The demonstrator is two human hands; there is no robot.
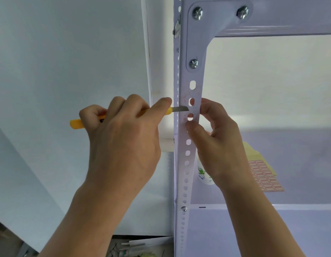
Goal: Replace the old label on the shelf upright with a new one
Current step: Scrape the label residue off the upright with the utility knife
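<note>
At mid-frame the left hand [122,130] is closed around a yellow utility knife [76,124], its blade [180,108] laid flat on the shelf upright [190,127] where faint old label residue [193,110] clings. The right hand [216,138] pinches the upright just below the blade. Keep the blade shallow, scrape away from those fingers – short strokes. The new label sheet [266,176] waits on the shelf at right

A white metal shelf [300,145] carries a sheet of red-bordered labels [266,176]; yellowish backing paper [251,152] lies under it. A white bottle [204,173], perhaps glue, stands beside them.
</note>
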